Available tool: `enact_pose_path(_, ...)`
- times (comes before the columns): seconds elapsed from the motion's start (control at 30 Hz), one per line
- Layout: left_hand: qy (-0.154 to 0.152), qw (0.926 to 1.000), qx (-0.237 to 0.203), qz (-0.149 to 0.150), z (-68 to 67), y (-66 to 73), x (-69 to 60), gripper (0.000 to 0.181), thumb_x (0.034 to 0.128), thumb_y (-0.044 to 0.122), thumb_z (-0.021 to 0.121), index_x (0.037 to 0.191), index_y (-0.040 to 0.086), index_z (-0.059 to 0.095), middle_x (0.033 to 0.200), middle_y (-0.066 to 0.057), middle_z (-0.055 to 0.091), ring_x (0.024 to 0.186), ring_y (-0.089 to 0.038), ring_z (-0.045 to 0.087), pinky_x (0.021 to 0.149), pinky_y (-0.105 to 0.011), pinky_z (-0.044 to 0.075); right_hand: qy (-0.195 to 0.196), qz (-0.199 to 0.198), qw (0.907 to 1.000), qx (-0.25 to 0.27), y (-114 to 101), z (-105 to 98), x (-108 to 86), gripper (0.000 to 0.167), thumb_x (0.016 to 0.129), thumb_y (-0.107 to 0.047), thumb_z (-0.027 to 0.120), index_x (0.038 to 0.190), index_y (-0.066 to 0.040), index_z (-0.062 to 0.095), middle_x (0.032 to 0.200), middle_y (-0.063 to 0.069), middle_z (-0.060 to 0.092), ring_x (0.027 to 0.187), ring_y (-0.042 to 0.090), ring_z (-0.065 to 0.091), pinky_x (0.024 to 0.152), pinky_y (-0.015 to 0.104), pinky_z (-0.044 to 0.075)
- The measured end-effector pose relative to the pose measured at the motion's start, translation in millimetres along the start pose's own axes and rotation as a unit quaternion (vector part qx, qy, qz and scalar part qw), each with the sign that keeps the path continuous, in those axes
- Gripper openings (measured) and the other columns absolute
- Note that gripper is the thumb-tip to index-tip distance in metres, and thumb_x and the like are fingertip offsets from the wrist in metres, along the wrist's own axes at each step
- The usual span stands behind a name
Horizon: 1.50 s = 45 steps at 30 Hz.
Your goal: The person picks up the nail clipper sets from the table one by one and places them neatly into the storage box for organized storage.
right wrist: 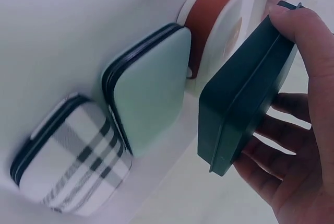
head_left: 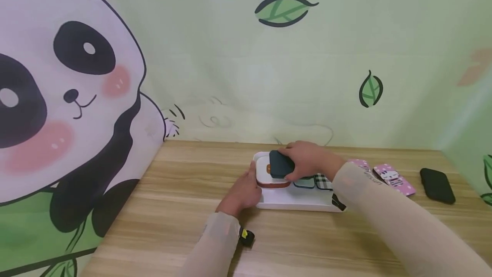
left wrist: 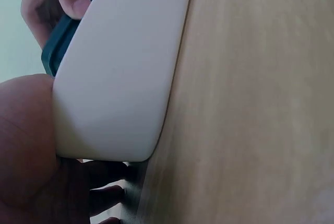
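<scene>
A white tray lies on the wooden table, and my left hand grips its left end. Above the tray's left part, my right hand holds a small dark green box tilted, thumb on one side and fingers on the other. Beneath that box sits a white case with a brown band, partly covered in the head view. A mint-green case with a dark edge and a black-and-white plaid case stand in the tray beside it.
Right of the tray lie pink patterned packets, partly behind the right forearm, and a black case. A small black object with a yellow mark is by the left wrist. A panda-print backdrop rises behind the table.
</scene>
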<state>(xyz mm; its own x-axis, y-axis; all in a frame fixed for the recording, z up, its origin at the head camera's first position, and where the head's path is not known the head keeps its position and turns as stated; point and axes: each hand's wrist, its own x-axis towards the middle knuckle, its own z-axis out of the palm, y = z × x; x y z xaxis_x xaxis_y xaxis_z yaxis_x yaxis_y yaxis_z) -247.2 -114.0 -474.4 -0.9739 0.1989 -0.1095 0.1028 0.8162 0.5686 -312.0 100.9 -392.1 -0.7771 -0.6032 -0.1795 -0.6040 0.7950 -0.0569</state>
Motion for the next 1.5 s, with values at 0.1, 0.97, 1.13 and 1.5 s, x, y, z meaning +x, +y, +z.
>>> enact_pose_path(0.1,0.002,1.0,0.006,0.002,0.2,-2.1,0.5,0.078,0.095,0.016,0.043,0.161,0.005,0.003,0.163,-0.014,0.029,0.143,-0.025,0.039,0.119,-0.043,0.03,0.005,-0.004,1.0,0.0,-4.3,4.0,7.2,0.09,0.078,-0.058,0.074,0.151,-0.014,0.046,0.143,0.012,0.056,0.117,0.027,0.058,0.1,0.045,0.049)
enact_pose_path(0.97,-0.004,0.9993,0.036,0.008,1.6,-1.9,2.2,0.079,0.0952,0.018,0.045,0.16,0.002,0.002,0.159,-0.018,0.037,0.144,-0.028,0.039,0.117,-0.041,0.033,-0.003,-0.003,1.0,0.003,-19.9,17.5,37.6,0.083,0.081,-0.057,0.073,0.149,-0.015,0.049,0.142,0.011,0.055,0.115,0.027,0.055,0.101,0.044,0.047)
enact_pose_path(1.13,-0.008,0.9994,0.034,0.007,1.9,-1.2,2.6,0.08,0.0952,0.019,0.045,0.161,0.004,0.001,0.16,-0.016,0.035,0.145,-0.027,0.038,0.118,-0.041,0.032,-0.005,-0.004,0.9999,0.01,-21.0,19.8,38.1,0.08,0.082,-0.054,0.073,0.148,-0.015,0.051,0.141,0.01,0.056,0.113,0.025,0.056,0.099,0.042,0.048)
enact_pose_path(1.5,-0.007,0.9994,0.033,0.005,-0.2,-1.9,1.6,0.08,0.0949,0.018,0.045,0.161,0.004,0.002,0.16,-0.017,0.035,0.142,-0.029,0.041,0.116,-0.043,0.035,-0.016,0.005,0.9999,0.0,-25.4,19.1,36.4,0.08,0.086,-0.057,0.068,0.152,-0.018,0.045,0.15,0.013,0.047,0.125,0.03,0.053,0.108,0.046,0.043)
